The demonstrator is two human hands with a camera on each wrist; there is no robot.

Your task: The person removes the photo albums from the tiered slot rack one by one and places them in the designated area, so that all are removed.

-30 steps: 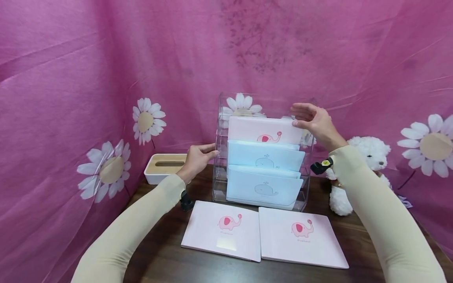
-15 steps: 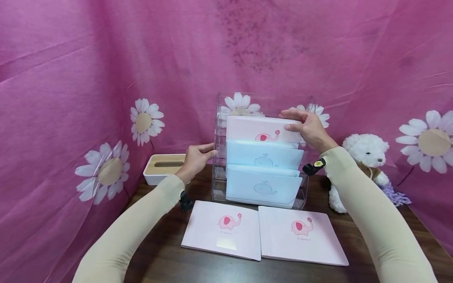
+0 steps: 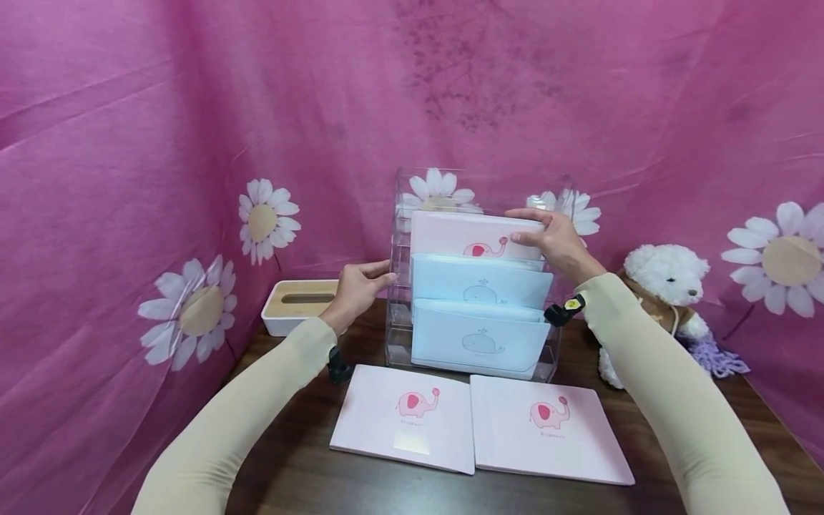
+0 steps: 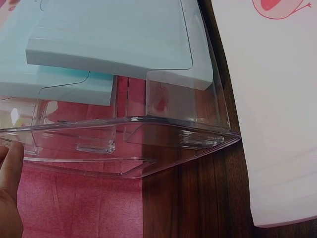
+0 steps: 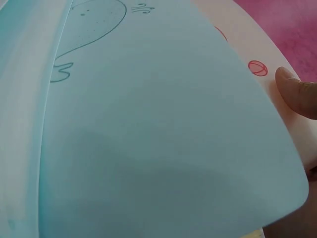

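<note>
A clear plastic file rack [image 3: 402,286] stands upright, holding a pink elephant folder [image 3: 450,232] in an upper tier and blue whale folders [image 3: 444,343] in the tiers below. My right hand [image 3: 556,243] pinches the upper right corner of that pink folder. Its thumb [image 5: 297,94] lies on the front cover, and the other fingers go behind. At the rack's left side, my left hand [image 3: 358,290] grips the clear side panel, fingers partly hidden. In the left wrist view only a thumb [image 4: 11,171] shows beside the panel.
Two more pink elephant folders [image 3: 386,422] lie side by side on the dark wooden table [image 3: 296,443] before the rack. A white tissue box [image 3: 283,327] with a wooden lid is at left, a white teddy bear [image 3: 666,275] at right. Pink flowered cloth [image 3: 335,143] hangs behind.
My right hand has moved left and slightly down, from the rack's right edge onto the pink folder's corner, and its fingers have closed there. The left hand stays at the rack's side.
</note>
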